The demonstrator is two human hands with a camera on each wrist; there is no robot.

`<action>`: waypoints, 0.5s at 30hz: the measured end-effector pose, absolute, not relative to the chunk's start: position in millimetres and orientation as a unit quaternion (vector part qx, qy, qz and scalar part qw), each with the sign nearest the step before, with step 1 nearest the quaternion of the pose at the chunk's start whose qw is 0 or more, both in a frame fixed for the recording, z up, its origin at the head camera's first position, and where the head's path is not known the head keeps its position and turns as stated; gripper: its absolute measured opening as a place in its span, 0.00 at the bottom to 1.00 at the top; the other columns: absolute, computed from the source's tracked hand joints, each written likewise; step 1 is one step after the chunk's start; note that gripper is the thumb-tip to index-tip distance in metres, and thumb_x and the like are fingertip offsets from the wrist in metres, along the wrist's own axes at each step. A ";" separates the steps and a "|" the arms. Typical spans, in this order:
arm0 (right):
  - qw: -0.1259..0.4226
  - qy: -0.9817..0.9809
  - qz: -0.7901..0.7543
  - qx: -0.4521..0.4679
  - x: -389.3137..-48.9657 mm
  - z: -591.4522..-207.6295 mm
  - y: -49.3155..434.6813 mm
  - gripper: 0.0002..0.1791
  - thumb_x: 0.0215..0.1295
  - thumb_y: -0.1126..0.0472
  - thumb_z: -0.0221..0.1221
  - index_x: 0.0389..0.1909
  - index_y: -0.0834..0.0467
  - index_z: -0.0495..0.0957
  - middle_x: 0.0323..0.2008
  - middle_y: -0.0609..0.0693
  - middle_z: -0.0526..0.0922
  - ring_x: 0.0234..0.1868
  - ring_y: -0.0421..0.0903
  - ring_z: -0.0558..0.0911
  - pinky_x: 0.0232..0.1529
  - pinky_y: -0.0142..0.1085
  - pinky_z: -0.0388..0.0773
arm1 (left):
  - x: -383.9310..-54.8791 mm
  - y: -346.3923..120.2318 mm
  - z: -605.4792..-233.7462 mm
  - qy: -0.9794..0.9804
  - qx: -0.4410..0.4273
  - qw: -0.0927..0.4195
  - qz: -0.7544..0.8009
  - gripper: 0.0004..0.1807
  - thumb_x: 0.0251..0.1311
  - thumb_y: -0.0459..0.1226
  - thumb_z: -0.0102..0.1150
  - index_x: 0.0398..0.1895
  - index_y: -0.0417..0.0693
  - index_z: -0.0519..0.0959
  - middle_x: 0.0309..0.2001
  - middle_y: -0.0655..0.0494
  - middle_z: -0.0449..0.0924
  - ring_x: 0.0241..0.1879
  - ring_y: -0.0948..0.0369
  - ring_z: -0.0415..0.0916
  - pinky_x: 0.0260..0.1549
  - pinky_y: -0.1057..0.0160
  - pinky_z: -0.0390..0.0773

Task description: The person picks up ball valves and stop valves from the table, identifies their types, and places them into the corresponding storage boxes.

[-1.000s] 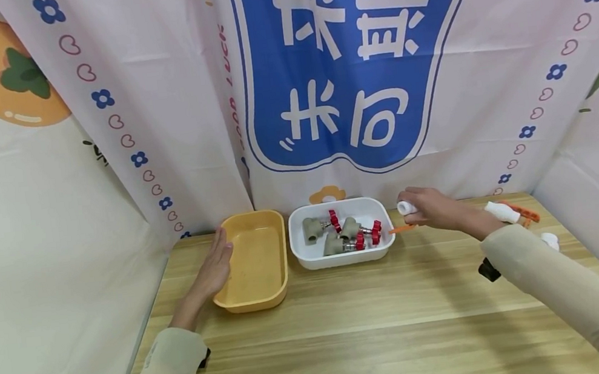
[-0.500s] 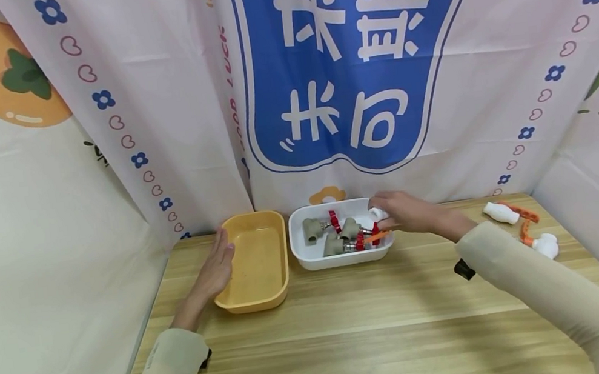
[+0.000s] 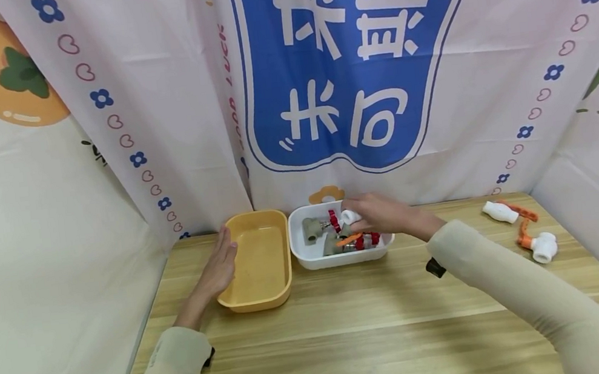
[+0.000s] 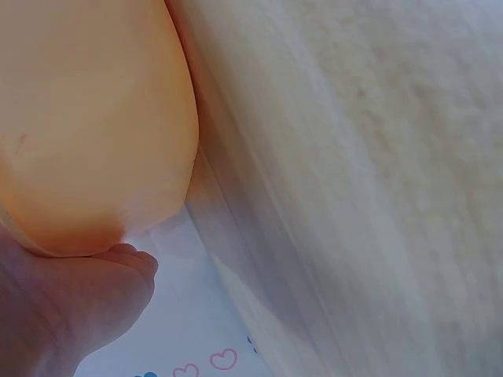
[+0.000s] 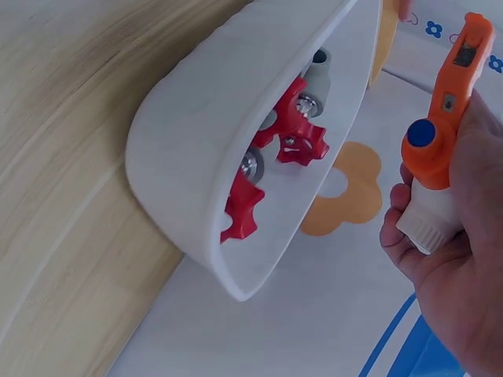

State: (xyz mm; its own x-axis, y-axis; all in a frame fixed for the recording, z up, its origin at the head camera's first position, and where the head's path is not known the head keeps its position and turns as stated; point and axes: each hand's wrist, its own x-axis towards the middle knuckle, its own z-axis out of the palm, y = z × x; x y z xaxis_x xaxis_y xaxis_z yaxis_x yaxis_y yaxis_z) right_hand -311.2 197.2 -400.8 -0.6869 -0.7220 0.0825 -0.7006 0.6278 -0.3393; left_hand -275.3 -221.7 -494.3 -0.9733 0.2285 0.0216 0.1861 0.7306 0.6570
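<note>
Gripped orange-levered valve (image 5: 442, 148) in right hand (image 3: 381, 212), above white tray (image 5: 181, 141); rested left hand (image 3: 219, 268), straight-fingered, against yellow tray (image 3: 259, 264) left of it. Judged valve light, stiff, slightly slippery, best held by white body (image 5: 432, 216).

Yellow tray (image 3: 256, 305): one
White tray (image 3: 340, 261): one
Red-handled valves (image 3: 312, 229): three, all inside the white tray
Orange-handled white valves (image 3: 544, 248): four; one in the right hand (image 3: 381, 212), three on the table (image 3: 348, 340)
</note>
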 end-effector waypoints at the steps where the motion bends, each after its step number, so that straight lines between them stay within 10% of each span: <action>1: 0.032 0.902 -0.174 -0.394 -311.7 -400.4 194.1 0.14 0.71 0.59 0.69 0.53 0.57 0.82 0.41 0.46 0.83 0.38 0.45 0.79 0.41 0.36 0.82 | -275.3 -221.6 -494.2 0.929 0.111 0.030 0.352 0.35 0.87 0.47 0.18 0.85 0.35 0.31 0.86 0.41 0.23 0.85 0.44 0.25 0.82 0.40 0.35; 15: 0.030 0.895 -0.163 -0.414 -321.1 -400.4 155.4 0.15 0.70 0.59 0.67 0.54 0.57 0.81 0.44 0.46 0.83 0.39 0.44 0.79 0.40 0.34 0.81 | -273.4 -220.4 -494.0 0.928 0.103 0.021 0.357 0.35 0.87 0.46 0.19 0.85 0.35 0.32 0.86 0.41 0.24 0.85 0.41 0.28 0.82 0.40 0.36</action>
State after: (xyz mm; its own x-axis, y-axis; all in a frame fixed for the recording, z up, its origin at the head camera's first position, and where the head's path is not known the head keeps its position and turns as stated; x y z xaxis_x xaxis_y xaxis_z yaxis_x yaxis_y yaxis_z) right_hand -321.1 155.4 -400.4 -0.6549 -0.7512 0.0824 -0.7318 0.6032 -0.3170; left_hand -273.4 -220.4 -494.0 -0.9779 0.2064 0.0343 0.1762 0.7243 0.6666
